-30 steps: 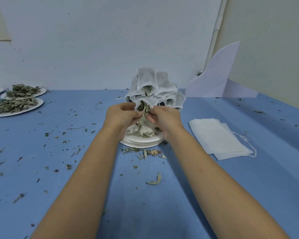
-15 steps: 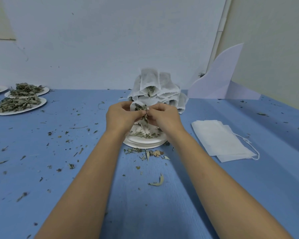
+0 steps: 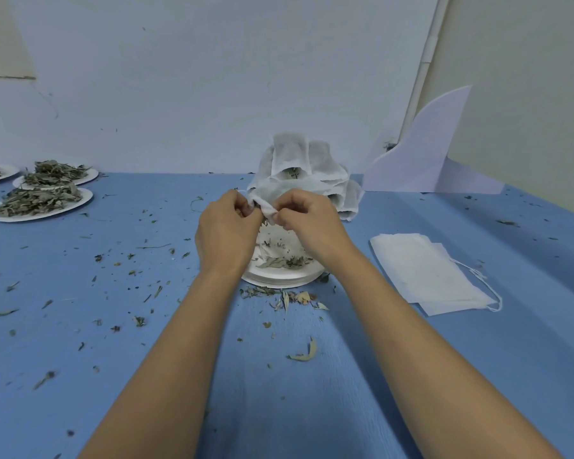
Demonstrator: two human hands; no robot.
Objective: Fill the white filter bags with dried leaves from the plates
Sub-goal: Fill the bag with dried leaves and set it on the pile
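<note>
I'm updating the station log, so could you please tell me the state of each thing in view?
left hand: pinches the filter bag's mouth
right hand: pinches the same bag
filter bag: held over the near plate, top gathered
near plate: on a stack, few leaves left
filled bags: heaped behind the plate
empty bags: flat, stacked
far plates: heaped with dried leaves
table: strewn with leaf bits
</note>
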